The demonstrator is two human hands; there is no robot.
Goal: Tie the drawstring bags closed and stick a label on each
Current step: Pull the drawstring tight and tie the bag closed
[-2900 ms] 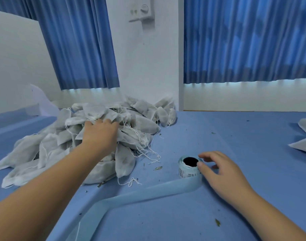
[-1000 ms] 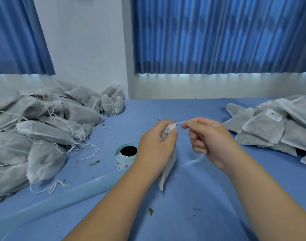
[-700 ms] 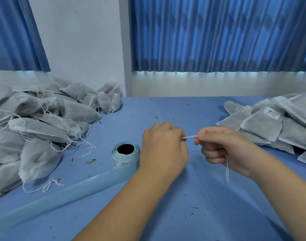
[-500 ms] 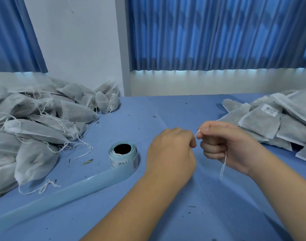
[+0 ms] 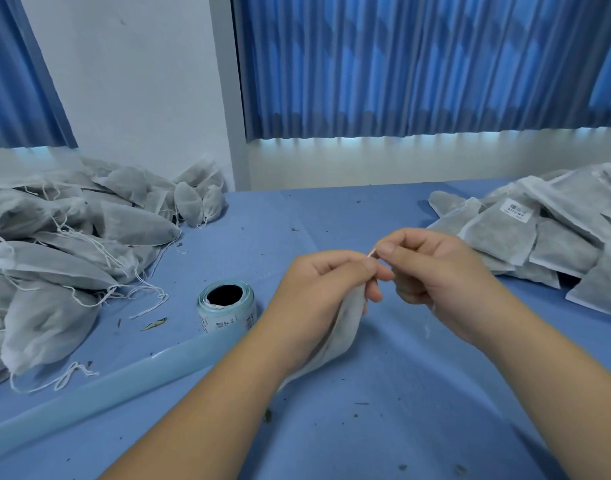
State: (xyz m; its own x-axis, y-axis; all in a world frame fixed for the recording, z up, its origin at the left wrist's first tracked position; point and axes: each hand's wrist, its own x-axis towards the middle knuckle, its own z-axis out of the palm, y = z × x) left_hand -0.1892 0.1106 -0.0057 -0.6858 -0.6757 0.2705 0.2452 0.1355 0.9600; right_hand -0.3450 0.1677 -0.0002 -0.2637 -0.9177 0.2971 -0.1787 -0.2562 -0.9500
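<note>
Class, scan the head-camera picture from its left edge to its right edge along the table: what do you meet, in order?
In order: pile of untied bags → label roll → left hand, gripping a bag → right hand, pinching its drawstring → pile of labelled bags.

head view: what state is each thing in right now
left hand, grips the held bag near its top
right hand, pinches the drawstring
held bag, hangs limp
label roll, on end, liner strip trailing out
left pile, strings loose
right pile, flat, one label showing
</note>
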